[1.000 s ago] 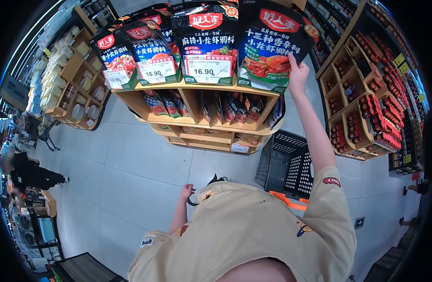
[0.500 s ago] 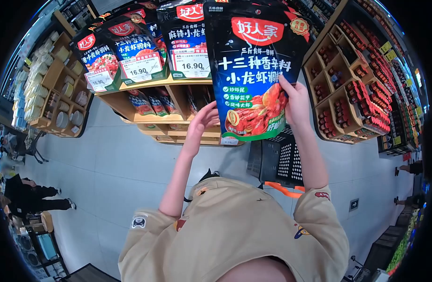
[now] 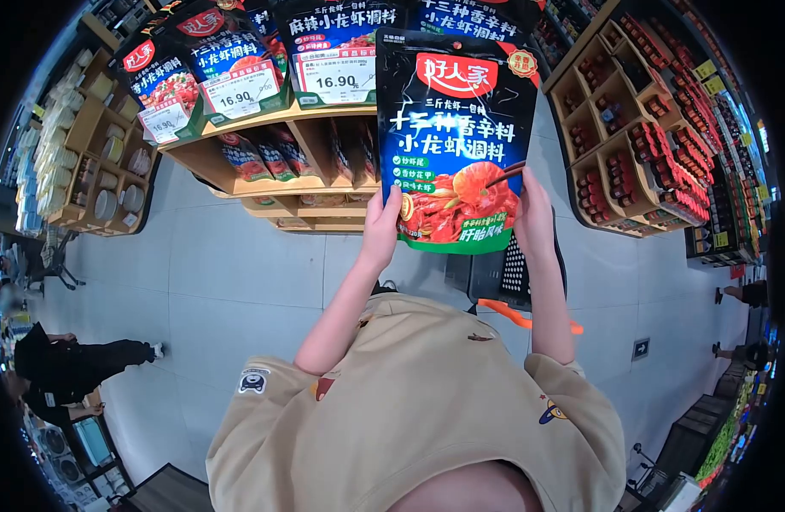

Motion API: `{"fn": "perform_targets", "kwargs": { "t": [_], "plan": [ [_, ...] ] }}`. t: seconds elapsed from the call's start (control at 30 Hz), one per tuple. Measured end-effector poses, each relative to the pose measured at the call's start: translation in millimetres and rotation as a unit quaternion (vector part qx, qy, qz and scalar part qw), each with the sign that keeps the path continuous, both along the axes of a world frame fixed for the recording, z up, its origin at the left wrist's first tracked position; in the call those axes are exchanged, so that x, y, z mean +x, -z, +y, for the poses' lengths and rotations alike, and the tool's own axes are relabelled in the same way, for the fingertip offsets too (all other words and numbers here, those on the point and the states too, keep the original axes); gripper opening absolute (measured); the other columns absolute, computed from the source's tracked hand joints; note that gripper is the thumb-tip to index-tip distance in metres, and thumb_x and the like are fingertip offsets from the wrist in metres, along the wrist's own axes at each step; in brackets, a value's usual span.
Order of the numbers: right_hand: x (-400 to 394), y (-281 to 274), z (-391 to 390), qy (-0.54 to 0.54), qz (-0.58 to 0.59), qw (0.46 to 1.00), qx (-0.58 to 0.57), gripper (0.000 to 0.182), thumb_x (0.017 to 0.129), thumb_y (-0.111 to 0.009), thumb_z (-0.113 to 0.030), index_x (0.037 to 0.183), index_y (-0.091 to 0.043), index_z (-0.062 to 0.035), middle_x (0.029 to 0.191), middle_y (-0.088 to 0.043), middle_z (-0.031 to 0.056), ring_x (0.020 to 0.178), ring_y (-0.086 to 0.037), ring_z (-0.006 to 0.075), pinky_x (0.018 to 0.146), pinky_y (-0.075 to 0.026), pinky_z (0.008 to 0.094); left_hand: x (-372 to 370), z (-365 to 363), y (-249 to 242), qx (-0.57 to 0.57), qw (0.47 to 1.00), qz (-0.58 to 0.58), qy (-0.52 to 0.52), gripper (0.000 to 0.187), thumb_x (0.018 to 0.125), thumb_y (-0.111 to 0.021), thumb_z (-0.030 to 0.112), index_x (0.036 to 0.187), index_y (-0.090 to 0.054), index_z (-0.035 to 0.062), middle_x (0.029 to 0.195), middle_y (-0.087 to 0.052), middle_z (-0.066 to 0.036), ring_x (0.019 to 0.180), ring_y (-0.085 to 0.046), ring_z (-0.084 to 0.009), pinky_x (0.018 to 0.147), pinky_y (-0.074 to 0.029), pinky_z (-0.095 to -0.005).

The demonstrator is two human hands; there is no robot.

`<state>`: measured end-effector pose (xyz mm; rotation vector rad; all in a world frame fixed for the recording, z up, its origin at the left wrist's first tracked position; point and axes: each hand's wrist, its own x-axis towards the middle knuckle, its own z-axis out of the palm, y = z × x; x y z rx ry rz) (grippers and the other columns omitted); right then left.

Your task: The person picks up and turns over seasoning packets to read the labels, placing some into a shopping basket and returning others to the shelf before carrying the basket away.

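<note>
A seasoning pouch, black and blue with a green bottom and a picture of red crayfish, is held upright, its printed front towards me. My left hand grips its lower left edge, thumb on the front. On the lower right edge, my right hand is closed, most of its fingers hidden behind the pouch. Just beyond, similar pouches stand on a wooden display shelf, with price tags reading 16.90 in front of them.
Below my right forearm a dark shopping basket with an orange handle is on the grey floor. Shelves of red-lidded jars stand to the right, and shelves of bowls to the left. A person in black is at the far left.
My left hand has come in and taken hold of the pouch's lower left edge. The pouch sits slightly lower and straighter, and my right hand is lower on its edge. The person at left has shifted.
</note>
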<state>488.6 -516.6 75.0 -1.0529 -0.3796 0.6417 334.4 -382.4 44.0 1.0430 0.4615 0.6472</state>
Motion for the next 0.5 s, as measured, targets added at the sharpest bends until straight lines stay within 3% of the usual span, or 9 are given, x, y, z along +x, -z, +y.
{"fn": "perform_targets", "kwargs": {
  "t": [0.03,0.23,0.37,0.5],
  "plan": [
    [-3,5,-2,-0.009,-0.001,1.0,0.008,0.034,0.089,-0.032,-0.026,0.103,-0.046,0.0018,0.102,-0.051,0.0091,0.097,-0.047,0.0126,0.085,-0.035,0.0278,-1,0,1,0.0,1.0,0.0,-0.002,0.028,0.089,-0.036,0.023,0.102,-0.047,0.0004,0.094,-0.052,-0.001,0.084,-0.045,-0.0043,0.076,-0.037,-0.0211],
    [-17,15,-12,-0.075,0.062,0.995,-0.013,0.047,0.089,-0.022,-0.034,0.114,-0.039,0.002,0.112,-0.047,0.0116,0.104,-0.044,0.0167,0.09,-0.03,0.0309,-4,2,4,-0.027,0.999,-0.016,-0.021,0.029,0.088,-0.038,0.025,0.1,-0.047,0.0008,0.094,-0.052,-0.001,0.083,-0.046,-0.0043,0.075,-0.037,-0.0209],
    [-25,15,-12,-0.11,0.114,0.987,0.031,0.041,0.089,-0.029,-0.029,0.114,-0.039,0.0007,0.111,-0.048,0.0102,0.101,-0.046,0.0157,0.087,-0.034,0.0295,-5,2,3,0.0,1.0,-0.014,-0.009,0.029,0.088,-0.038,0.026,0.101,-0.047,0.0009,0.095,-0.052,-0.001,0.084,-0.046,-0.0047,0.076,-0.037,-0.0211],
    [-31,19,-12,-0.112,0.064,0.992,0.014,0.032,0.086,-0.038,-0.016,0.113,-0.04,0.001,0.107,-0.05,0.0077,0.094,-0.05,0.0125,0.079,-0.04,0.0254,-4,-4,-5,-0.049,0.998,-0.006,-0.044,0.031,0.089,-0.037,0.025,0.105,-0.045,-0.0001,0.098,-0.051,-0.002,0.087,-0.046,-0.006,0.078,-0.036,-0.0216]
  ]
}}
